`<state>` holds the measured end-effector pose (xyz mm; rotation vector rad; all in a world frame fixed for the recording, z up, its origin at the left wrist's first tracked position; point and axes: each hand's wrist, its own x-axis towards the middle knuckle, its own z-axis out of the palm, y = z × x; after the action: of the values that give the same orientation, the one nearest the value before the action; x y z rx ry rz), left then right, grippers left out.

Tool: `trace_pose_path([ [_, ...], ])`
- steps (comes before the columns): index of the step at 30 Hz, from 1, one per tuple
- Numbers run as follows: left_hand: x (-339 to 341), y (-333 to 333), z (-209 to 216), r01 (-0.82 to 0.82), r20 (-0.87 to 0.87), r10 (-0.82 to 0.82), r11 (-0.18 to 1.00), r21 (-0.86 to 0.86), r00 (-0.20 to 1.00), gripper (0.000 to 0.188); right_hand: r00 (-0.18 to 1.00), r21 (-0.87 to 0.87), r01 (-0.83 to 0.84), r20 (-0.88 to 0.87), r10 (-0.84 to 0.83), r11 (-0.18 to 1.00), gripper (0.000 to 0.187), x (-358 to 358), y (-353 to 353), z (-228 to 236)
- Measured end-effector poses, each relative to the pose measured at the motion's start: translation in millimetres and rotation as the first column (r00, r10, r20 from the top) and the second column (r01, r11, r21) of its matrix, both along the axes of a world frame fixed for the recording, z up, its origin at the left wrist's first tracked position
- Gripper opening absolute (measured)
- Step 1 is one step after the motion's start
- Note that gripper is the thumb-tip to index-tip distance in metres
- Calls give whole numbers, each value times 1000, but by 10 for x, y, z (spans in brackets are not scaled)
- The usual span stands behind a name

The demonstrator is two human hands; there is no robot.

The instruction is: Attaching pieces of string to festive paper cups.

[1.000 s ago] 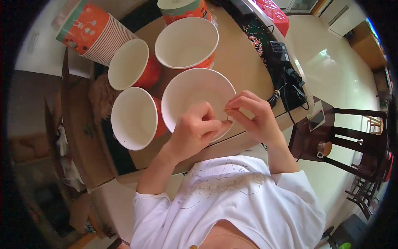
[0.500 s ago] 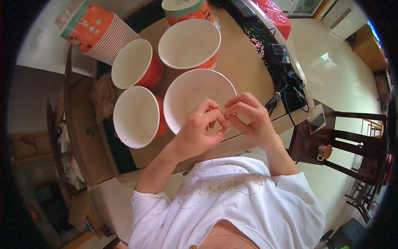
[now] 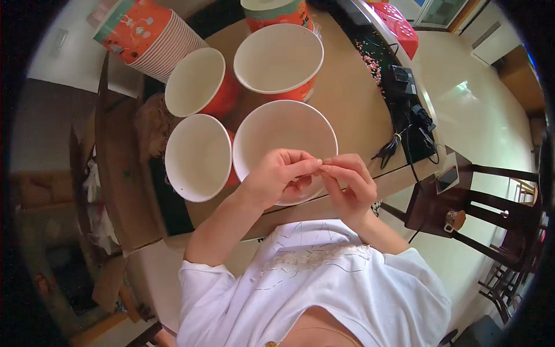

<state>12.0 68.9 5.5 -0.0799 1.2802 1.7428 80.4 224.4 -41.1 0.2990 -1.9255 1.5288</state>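
Both of my hands meet over the near edge of a large white-lined paper bucket [image 3: 277, 127]. My left hand [image 3: 281, 176] has thumb and forefinger pinched together. The fingertips of my right hand [image 3: 351, 184] press in from the other side, touching the left ones. Whatever they pinch, if anything, is too small to make out. Close by on the left stand two smaller paper tubs [image 3: 198, 157] with red outsides, their open mouths tilted toward me. Behind the near bucket is another large paper bucket [image 3: 279, 58].
A tall stack of nested orange-and-green tubs [image 3: 153, 37] leans at the back left. Another tub [image 3: 277, 14] stands at the back. Along the table's right side lie small beads [image 3: 371, 66], a black adapter [image 3: 403, 79] and bundled cables [image 3: 390, 147]. A dark chair [image 3: 439, 196] holds a phone and a mug.
My hands have come down slightly, and the right wrist is lower. The fingertips stay together. The whole table view has shifted a little to the right.
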Motion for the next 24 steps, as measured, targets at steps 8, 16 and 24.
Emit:
trace_pose_path([
  [8,12,-69,-16,-37,-5,37,999,8,999,14,994,151,56,-100,-41,987,31,-29,24,-28],
  [16,81,-42,30,-43,-356,-11,989,-144,934,6,999,271,23,-48,-10,962,30,-28,78,24],
  [24,131,-68,57,-78,-412,-19,973,-216,911,9,992,252,-56,123,25,966,29,39,98,219],
])
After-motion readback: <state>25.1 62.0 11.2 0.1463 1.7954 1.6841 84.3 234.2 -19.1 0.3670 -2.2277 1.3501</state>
